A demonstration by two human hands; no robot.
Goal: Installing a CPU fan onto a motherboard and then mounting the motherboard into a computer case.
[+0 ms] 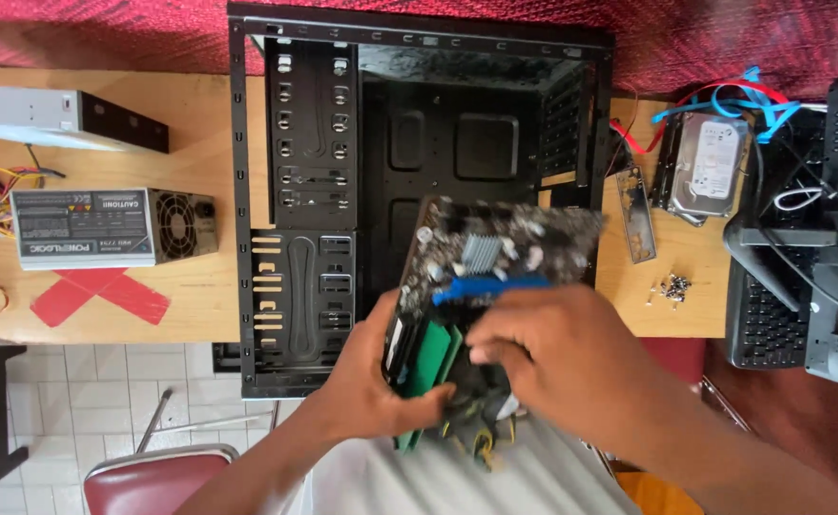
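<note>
A wooden worktop [199,296] stands over a white tiled floor, with a red chair [152,477] nearest the person. Just above the chair, the left hand [371,381] closes its grip on the near-left edge of a motherboard [486,257] and the right hand [552,353] wraps over its near end, holding it tilted above the open black computer case [314,191]. Farther off lie 1 power supply [104,226], 1 optical drive [56,114], a hard drive [710,167] and loose screws [672,286].

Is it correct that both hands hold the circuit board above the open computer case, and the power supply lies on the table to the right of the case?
Not quite. In the head view, both hands hold the circuit board above the open computer case, but the power supply lies on the table to the left of the case.
</note>
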